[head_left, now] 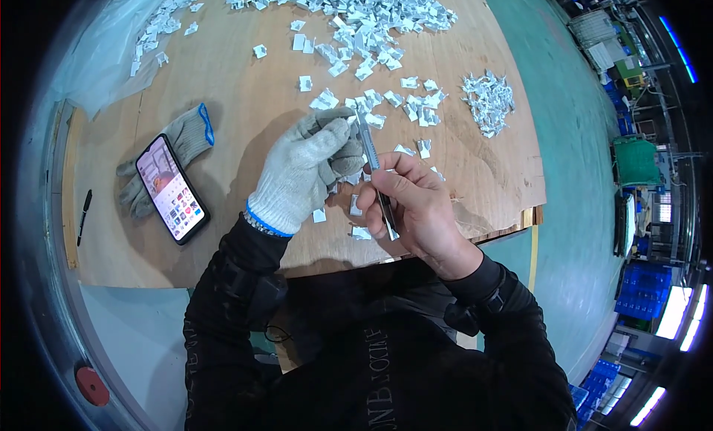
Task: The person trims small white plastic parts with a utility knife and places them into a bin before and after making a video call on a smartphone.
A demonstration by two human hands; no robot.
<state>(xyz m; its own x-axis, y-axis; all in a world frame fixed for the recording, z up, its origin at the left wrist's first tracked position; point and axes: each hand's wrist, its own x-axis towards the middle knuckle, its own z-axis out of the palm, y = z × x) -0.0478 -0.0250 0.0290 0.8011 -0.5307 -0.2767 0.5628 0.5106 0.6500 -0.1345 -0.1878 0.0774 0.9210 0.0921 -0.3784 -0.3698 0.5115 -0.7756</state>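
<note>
My left hand (295, 164), in a grey-white knit glove with a blue cuff edge, is closed in a pinch. A small white piece (353, 122) shows at its fingertips, mostly hidden by the glove. Bare, my right hand (420, 208) grips a slim metal utility knife (368, 144), its front end up against the gloved fingers and the white piece. Beneath and around both hands lie loose white angled pieces (356, 204) on the wooden table (223, 82).
A big heap of white pieces (371, 15) covers the far side. Thin shavings (488, 103) form a pile at right. On the left lie a spare glove (188, 138), a lit phone (172, 190), a pen (85, 216) and clear plastic sheeting (104, 60).
</note>
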